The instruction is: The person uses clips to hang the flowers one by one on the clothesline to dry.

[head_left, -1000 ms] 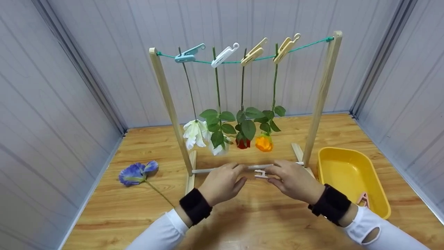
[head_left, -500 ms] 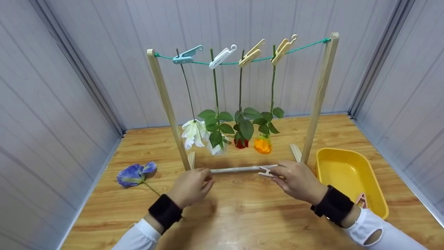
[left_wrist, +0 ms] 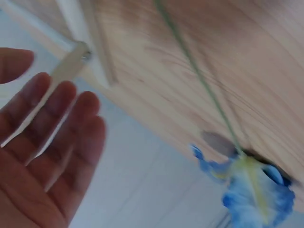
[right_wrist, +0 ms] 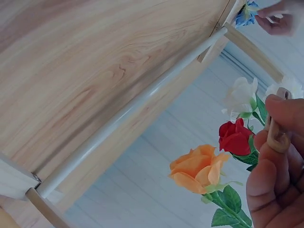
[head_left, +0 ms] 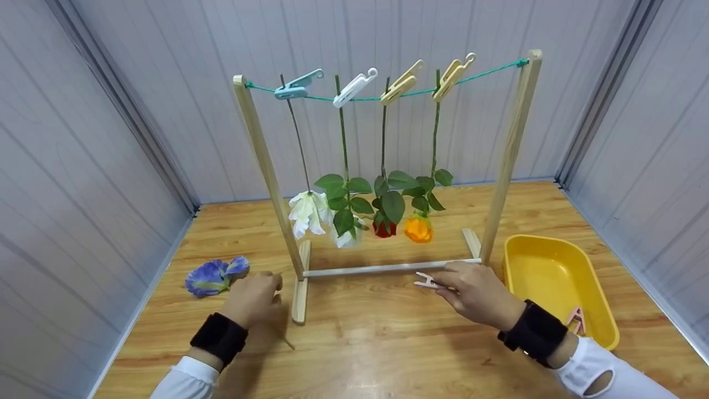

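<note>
My left hand [head_left: 252, 299] hovers above the stem of a blue-purple flower [head_left: 209, 278] lying on the table at left. In the left wrist view its fingers [left_wrist: 61, 114] are extended and hold nothing; the flower's green stem [left_wrist: 199, 76] runs apart from them. My right hand [head_left: 471, 291] pinches a pale pink clothespin [head_left: 426, 281] between thumb and fingers, just in front of the rack's white bar [head_left: 382, 269]. A green line [head_left: 365, 99] bears a white lily [head_left: 308, 213], a white rose [head_left: 348, 238], a red rose [head_left: 384, 228] and an orange rose [head_left: 419, 229], hung upside down by clothespins.
The wooden rack's posts [head_left: 266, 166] stand left and right on feet [head_left: 299, 302]. A yellow tub [head_left: 595, 288] on the right contains a pink clothespin [head_left: 577, 320]. Panelled walls [head_left: 166, 111] enclose the table [head_left: 360, 343].
My left hand has moved left from the rack's bar to the blue-purple flower. My right hand stays near the bar's right end, still pinching the clothespin.
</note>
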Action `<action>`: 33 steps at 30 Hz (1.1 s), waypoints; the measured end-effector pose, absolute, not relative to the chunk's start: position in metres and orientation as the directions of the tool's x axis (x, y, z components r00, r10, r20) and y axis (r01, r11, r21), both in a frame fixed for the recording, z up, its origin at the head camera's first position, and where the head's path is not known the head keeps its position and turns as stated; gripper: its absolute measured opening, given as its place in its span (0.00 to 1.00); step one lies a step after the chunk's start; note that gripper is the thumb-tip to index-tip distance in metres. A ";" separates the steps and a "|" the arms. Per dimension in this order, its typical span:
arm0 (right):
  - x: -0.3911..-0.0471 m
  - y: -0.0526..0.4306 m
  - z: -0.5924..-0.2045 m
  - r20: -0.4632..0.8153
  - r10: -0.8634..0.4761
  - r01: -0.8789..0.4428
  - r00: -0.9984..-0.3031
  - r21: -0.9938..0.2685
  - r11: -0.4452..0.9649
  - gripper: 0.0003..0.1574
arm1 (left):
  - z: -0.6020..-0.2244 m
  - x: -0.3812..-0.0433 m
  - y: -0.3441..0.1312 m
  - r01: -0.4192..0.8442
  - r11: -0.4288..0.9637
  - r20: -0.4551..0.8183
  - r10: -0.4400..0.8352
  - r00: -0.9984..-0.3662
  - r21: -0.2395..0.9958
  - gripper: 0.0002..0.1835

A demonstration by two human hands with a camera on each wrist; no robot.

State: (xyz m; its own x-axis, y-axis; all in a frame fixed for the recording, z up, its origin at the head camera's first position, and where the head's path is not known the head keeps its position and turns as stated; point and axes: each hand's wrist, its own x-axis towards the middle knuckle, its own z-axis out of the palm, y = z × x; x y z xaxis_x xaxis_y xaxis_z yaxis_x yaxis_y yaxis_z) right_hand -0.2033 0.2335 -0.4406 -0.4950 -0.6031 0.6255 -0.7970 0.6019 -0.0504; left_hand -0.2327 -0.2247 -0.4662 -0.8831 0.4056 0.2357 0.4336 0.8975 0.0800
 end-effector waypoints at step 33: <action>-0.196 0.238 -0.447 0.596 -0.603 -0.795 -0.530 -0.102 0.598 0.11 | -0.507 -0.236 -0.258 0.551 0.810 0.249 0.586 -0.771 -0.200 0.06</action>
State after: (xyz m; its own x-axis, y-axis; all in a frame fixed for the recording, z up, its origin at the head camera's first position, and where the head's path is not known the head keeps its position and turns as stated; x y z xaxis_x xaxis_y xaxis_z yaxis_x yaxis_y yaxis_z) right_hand -0.1962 0.2375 -0.4475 -0.5303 -0.6028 0.5962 -0.7947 0.5985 -0.1017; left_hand -0.2363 -0.2583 -0.5073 -0.7711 0.5862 0.2486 0.5514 0.8100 -0.1996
